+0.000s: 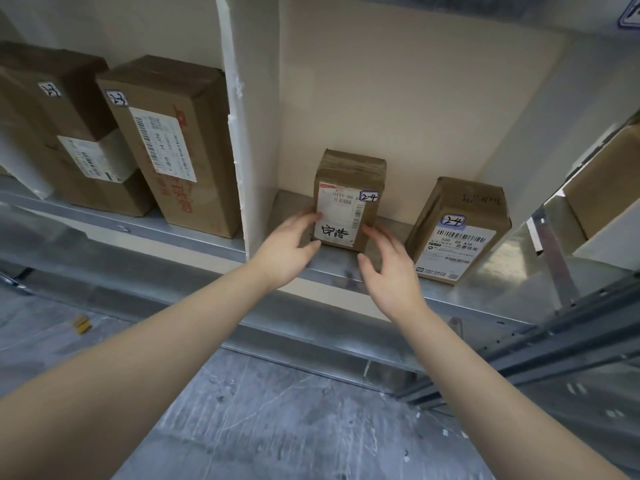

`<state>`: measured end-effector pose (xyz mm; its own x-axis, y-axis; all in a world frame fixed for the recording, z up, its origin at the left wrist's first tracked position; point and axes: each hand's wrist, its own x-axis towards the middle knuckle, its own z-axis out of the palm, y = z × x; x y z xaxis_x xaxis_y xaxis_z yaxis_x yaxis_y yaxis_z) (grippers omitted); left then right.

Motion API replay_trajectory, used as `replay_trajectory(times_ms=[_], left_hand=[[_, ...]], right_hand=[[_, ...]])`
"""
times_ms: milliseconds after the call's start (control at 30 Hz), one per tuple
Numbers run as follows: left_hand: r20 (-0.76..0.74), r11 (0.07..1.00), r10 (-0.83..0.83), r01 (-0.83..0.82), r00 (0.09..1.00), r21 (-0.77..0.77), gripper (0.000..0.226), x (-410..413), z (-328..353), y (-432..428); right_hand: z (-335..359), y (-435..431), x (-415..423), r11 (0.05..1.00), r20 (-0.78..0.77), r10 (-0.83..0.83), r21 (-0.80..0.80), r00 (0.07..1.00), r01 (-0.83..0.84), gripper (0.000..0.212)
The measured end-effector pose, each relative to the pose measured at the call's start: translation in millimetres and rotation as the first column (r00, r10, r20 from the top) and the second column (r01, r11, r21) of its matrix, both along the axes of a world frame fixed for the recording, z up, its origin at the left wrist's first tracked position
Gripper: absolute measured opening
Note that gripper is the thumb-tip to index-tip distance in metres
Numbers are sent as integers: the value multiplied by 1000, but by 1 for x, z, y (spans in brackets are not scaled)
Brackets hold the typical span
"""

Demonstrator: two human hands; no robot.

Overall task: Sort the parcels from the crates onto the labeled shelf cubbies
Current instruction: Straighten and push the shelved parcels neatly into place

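1 view, from a wide-angle camera on the person's head. It faces forward and down, from above and just in front of the shelf, whose front edge slants from middle left to lower right. The wide lens makes the divider and the rails lean and bow. The view is near enough that the outstretched arms reach the shelf's front. Both forearms enter from the bottom corners, and the left hand and right hand meet near the picture's middle at a parcel. Parts of 3 cubbies show, the middle 1 seen to its back wall. The floor fills the lower part.
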<state>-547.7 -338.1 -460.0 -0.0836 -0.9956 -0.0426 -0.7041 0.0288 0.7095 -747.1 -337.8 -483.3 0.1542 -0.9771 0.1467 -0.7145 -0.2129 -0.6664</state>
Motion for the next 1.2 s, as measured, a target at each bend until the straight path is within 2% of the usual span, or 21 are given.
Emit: replay_trajectory(times_ms=[100,200,467,600,767,933,1100,1200], left_hand=[[-9,999,-17,17,1000,-27,51,4,2,22],[-1,995,-98,98,995,-26,51,21,3,49],[165,976,-214,216,963,1,54,100,27,103],[358,959,-243,279,902,-50,57,161,48,113],[609,940,-251,339,752,-32,64,251,69,112],[589,952,-204,298,782,-67,63,303,73,99],[576,945,-227,320,785,-64,65,313,66,71],[570,938,-248,342,783,-61,66,309,60,53]], right_hand=[[-1,23,3,1000,27,-15,10,1000,15,47],[0,54,15,1000,-19,25,-2,1000,-25,46],[19,107,70,999,-133,42,39,990,-37,51],[32,124,112,999,-244,2,33,970,6,54],[52,134,180,997,-305,-26,-72,952,4,55],[65,126,242,996,-256,-45,-85,966,24,55],[73,93,270,993,-341,-71,-113,937,35,58],[66,69,272,995,-381,-90,-76,920,65,60]])
